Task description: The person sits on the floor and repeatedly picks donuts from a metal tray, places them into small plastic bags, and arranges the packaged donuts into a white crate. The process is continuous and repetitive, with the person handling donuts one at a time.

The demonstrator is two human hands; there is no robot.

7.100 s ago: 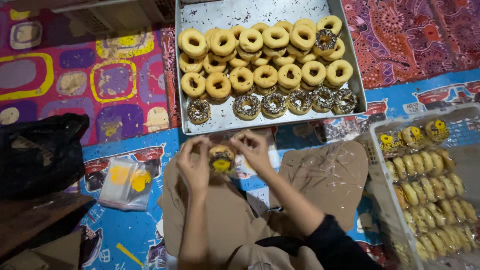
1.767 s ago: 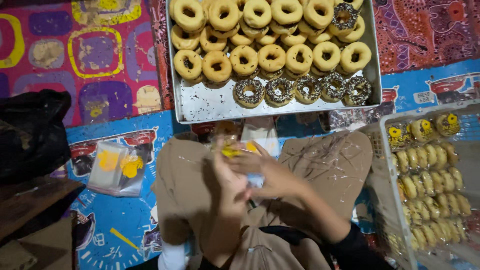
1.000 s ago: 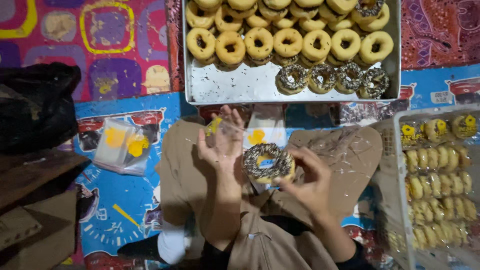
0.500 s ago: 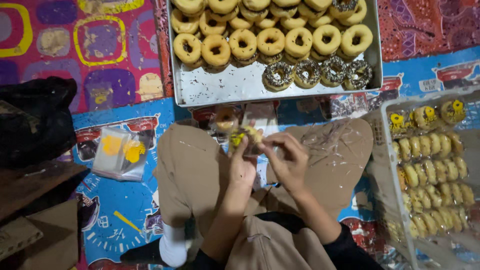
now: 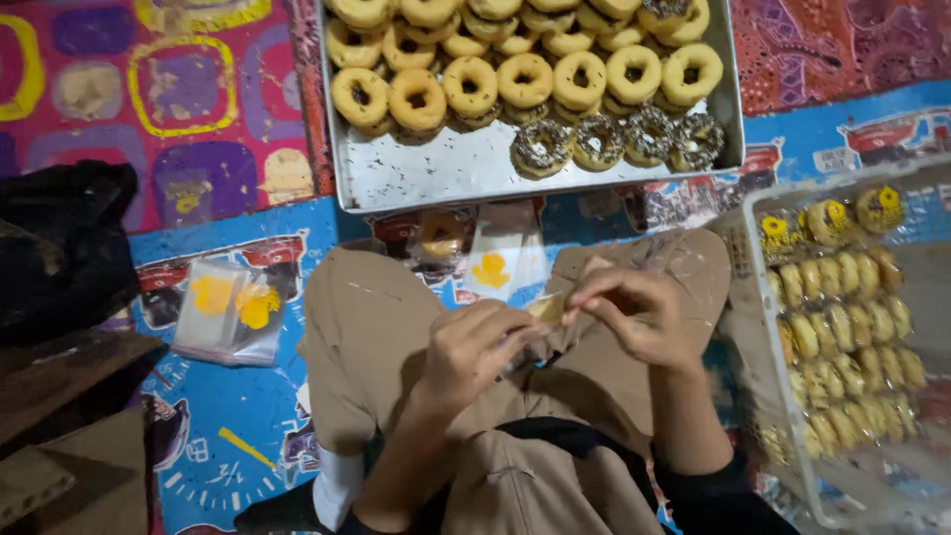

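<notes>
While both my hands (image 5: pixel 475 347) (image 5: pixel 634 315) pinch the thin bag (image 5: pixel 547 309) at mid-frame, fingers closed on it, I judge it could tear or slip.

Metal tray (image 5: pixel 451 178) of doughnuts far from me, black bag (image 5: pixel 59 248) left, clear box (image 5: pixel 783 396) of wrapped doughnuts right, plastic bags (image 5: pixel 230 309) near my left knee

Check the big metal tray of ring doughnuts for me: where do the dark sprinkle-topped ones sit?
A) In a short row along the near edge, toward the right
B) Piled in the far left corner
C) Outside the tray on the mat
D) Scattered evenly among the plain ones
A: the four dark sprinkle-topped ring doughnuts line up at the near right of the big metal tray, in front of the plain golden ring doughnuts.
</notes>
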